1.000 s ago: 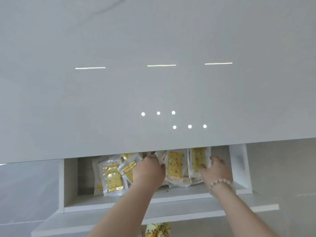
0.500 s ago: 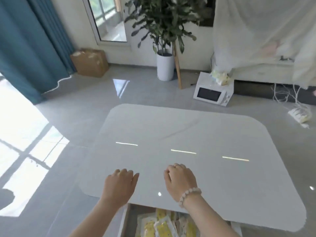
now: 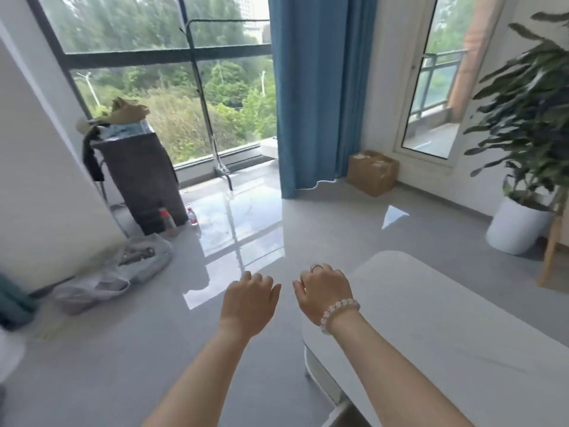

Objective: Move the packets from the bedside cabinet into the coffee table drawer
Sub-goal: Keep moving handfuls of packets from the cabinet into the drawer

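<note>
Both hands are up in the lower centre of frame, backs to camera, side by side with a small gap. Left hand: grip loose, fingers lightly curled, holding nothing, over bare floor. Right hand: same loose grip, nothing in it, ring on one finger, bead bracelet on the wrist. It sits just left of the rounded corner of the white surface, with the forearm crossing over the near edge. The surface fills the lower right. Packets: none in view, can't tell where they are; the drawer isn't readable at the bottom edge either. Room: grey glossy floor, window reflections mid-frame. Blue curtain top centre, hanging to the floor. Big window upper left, trees outside, thin dark stand in front of it. Dark cabinet left of centre, paper clutter on top, two bottles on the floor at its foot. Crumpled plastic bags on the floor, lower left. Cardboard box on the floor just right of the curtain, against the wall. Glass door upper right. Plant in a white pot at the right edge, well apart from both hands.
</note>
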